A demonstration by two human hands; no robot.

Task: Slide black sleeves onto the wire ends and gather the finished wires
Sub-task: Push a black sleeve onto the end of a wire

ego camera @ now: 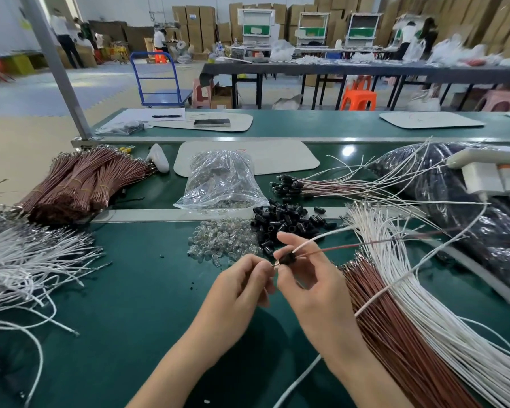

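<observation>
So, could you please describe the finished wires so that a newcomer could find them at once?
Start at the green workbench; beyond the pale strip crossing it, right of the clear plastic bag, lies a loose sheaf of thin wires. Unlike the brown bundles left of the bag, its left ends wear black sleeves.

My bench, laid out
The sleeve pile [286, 222] lies ahead of me, the bag [221, 181] behind it, finished wires [306, 184] right of the bag, loose wires [409, 304] on my right, tied bundles [83, 181] far left
</observation>
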